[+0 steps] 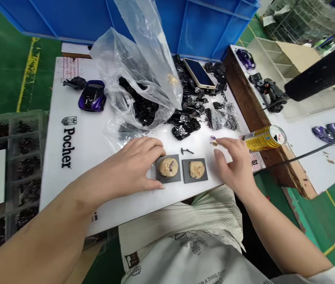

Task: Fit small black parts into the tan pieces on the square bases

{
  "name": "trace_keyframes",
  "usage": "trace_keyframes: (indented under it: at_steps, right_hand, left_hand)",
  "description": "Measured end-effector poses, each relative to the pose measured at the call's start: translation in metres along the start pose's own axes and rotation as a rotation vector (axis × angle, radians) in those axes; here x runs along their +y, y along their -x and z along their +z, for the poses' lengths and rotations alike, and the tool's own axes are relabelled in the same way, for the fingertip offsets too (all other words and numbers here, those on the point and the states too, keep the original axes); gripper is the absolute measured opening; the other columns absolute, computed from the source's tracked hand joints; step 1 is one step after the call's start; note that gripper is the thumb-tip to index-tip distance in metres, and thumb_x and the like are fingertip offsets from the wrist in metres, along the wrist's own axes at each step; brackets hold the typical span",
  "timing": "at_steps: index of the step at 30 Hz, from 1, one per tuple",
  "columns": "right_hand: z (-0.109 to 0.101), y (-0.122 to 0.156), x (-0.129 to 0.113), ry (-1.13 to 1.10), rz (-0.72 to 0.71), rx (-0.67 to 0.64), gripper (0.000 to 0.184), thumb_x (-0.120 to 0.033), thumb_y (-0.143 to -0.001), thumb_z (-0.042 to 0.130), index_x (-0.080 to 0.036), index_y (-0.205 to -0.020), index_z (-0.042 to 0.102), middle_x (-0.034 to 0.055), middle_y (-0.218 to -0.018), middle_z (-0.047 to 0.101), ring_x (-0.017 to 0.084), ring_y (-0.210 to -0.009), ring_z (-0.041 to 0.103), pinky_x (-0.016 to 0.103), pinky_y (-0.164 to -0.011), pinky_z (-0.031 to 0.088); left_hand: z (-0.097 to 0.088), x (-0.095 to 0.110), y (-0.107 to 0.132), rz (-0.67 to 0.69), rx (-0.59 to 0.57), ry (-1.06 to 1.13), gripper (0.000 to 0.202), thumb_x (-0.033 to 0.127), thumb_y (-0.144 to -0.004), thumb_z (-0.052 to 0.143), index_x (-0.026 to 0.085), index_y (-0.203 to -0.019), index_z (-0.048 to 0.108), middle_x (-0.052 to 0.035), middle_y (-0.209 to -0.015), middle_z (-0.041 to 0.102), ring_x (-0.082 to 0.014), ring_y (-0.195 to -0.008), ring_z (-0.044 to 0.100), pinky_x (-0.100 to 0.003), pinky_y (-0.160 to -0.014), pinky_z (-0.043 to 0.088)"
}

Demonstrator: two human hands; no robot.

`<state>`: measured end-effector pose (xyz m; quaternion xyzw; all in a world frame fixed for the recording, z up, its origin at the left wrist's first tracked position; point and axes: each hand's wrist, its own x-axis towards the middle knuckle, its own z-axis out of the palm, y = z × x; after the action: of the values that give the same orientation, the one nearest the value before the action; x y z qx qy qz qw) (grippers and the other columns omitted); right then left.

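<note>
Tray of clear plastic [10, 157] at far left, its cells packed with dark parts, on green floor [4, 67] crossed by a yellow line [29, 75]. White counter [63, 197] next, printed with a black Pocher logo [66, 144], carrying a purple model car body [92, 95] and a clear plastic bag [137, 75] of black parts, below a blue crate [185, 23]. Left hand [131, 163] low on the counter, fingers [152, 148] spread wide, tips against the nearer of two grey square pads [195, 177]. Tan moulded pieces [167, 167] on those pads, between both hands, near the counter's front edge. Small dark hammer-shaped part [187, 151] just beyond. Pale garment [185, 252] below the edge. Phone [199, 73] among black wheeled chassis parts [191, 104], with a small bag of screws [223, 118] close by. Right hand [232, 165] raised, fingers [223, 144] drawn narrow beside a tiny gold-and-purple part [214, 141], any grip impossible to tell. Gold can [264, 138] on its side at the right edge. Further right, a black chassis [269, 90] and purple car bodies [330, 132] on a second white surface.
</note>
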<state>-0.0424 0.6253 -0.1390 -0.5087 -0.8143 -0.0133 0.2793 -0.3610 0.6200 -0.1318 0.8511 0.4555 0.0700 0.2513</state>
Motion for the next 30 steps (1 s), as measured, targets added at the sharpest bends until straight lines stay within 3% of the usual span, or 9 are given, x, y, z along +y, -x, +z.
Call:
trace_keyframes:
  at_steps: [4, 9, 11, 16, 19, 22, 25, 28, 30]
  right_hand:
    - [-0.002, -0.010, 0.028, 0.057, 0.165, -0.019, 0.018, -0.034, -0.099, 0.060, -0.023, -0.107, 0.072, 0.0110, -0.119, 0.070, 0.033, -0.113, 0.060, 0.056, -0.098, 0.047]
    - [0.007, -0.007, 0.010, 0.032, 0.095, -0.039, 0.016, -0.030, -0.101, 0.058, -0.022, -0.110, 0.069, 0.0118, -0.123, 0.070, 0.032, -0.114, 0.060, 0.052, -0.096, 0.045]
    - [0.008, -0.012, -0.002, -0.042, 0.050, -0.108, 0.016, -0.028, -0.102, 0.057, -0.022, -0.110, 0.069, 0.0108, -0.118, 0.071, 0.031, -0.111, 0.062, 0.048, -0.092, 0.046]
    - [0.006, -0.039, -0.021, -0.216, -0.007, -0.440, 0.012, -0.026, -0.099, 0.061, -0.020, -0.097, 0.071, 0.0074, -0.098, 0.072, 0.026, -0.094, 0.065, 0.042, -0.086, 0.046]
    - [0.009, -0.052, -0.026, -0.196, 0.000, -0.501, 0.013, -0.020, -0.096, 0.060, -0.020, -0.087, 0.069, 0.0061, -0.089, 0.069, 0.024, -0.086, 0.063, 0.039, -0.081, 0.045]
    - [0.009, -0.051, -0.030, -0.145, -0.029, -0.482, 0.014, -0.020, -0.096, 0.057, -0.020, -0.084, 0.065, 0.0062, -0.088, 0.066, 0.023, -0.083, 0.061, 0.038, -0.078, 0.044]
    - [0.005, -0.039, -0.040, -0.147, -0.042, -0.362, 0.014, -0.022, -0.100, 0.053, -0.021, -0.088, 0.060, 0.0052, -0.086, 0.067, 0.023, -0.080, 0.060, 0.039, -0.079, 0.043]
    - [0.000, -0.024, -0.055, -0.295, 0.036, -0.276, 0.013, -0.026, -0.104, 0.053, -0.022, -0.093, 0.059, 0.0022, -0.082, 0.068, 0.021, -0.076, 0.061, 0.036, -0.074, 0.046]
    - [0.001, -0.016, -0.066, -0.415, 0.083, -0.236, 0.010, -0.028, -0.105, 0.056, -0.024, -0.097, 0.059, 0.0006, -0.083, 0.069, 0.018, -0.075, 0.063, 0.032, -0.068, 0.047]
  left_hand:
    - [0.004, -0.001, -0.002, 0.006, 0.046, -0.002, 0.062, 0.069, -0.081, 0.074, 0.025, -0.123, 0.061, -0.0103, -0.142, 0.057, -0.0382, -0.132, 0.051, -0.052, -0.110, 0.045]
    - [0.003, 0.004, -0.003, 0.013, 0.060, -0.016, 0.058, 0.061, -0.082, 0.076, 0.025, -0.125, 0.060, -0.0098, -0.139, 0.057, -0.0367, -0.131, 0.052, -0.050, -0.111, 0.044]
    - [0.002, 0.006, -0.003, 0.005, 0.046, -0.021, 0.058, 0.059, -0.081, 0.077, 0.023, -0.125, 0.060, -0.0104, -0.139, 0.057, -0.0369, -0.132, 0.051, -0.050, -0.112, 0.043]
    - [0.001, 0.008, -0.004, 0.011, 0.043, -0.024, 0.060, 0.059, -0.082, 0.078, 0.021, -0.125, 0.058, -0.0109, -0.137, 0.057, -0.0355, -0.131, 0.051, -0.049, -0.114, 0.041]
    - [0.002, 0.009, -0.003, 0.019, 0.059, -0.031, 0.059, 0.057, -0.083, 0.079, 0.021, -0.125, 0.059, -0.0105, -0.137, 0.057, -0.0345, -0.131, 0.051, -0.047, -0.113, 0.041]
    - [0.003, 0.007, -0.002, 0.031, 0.066, -0.036, 0.061, 0.057, -0.082, 0.083, 0.020, -0.124, 0.059, -0.0107, -0.136, 0.058, -0.0338, -0.130, 0.051, -0.045, -0.114, 0.040]
    - [0.002, 0.005, -0.002, 0.055, 0.086, -0.027, 0.070, 0.063, -0.077, 0.085, 0.019, -0.125, 0.060, -0.0116, -0.137, 0.058, -0.0350, -0.130, 0.052, -0.046, -0.112, 0.041]
    - [-0.001, 0.007, -0.002, 0.154, 0.203, 0.032, 0.077, 0.072, -0.075, 0.083, 0.018, -0.125, 0.062, -0.0134, -0.135, 0.061, -0.0365, -0.129, 0.053, -0.049, -0.113, 0.040]
    - [-0.004, 0.011, -0.003, 0.258, 0.323, 0.135, 0.063, 0.068, -0.084, 0.077, 0.018, -0.120, 0.064, -0.0124, -0.127, 0.066, -0.0322, -0.123, 0.060, -0.046, -0.111, 0.042]
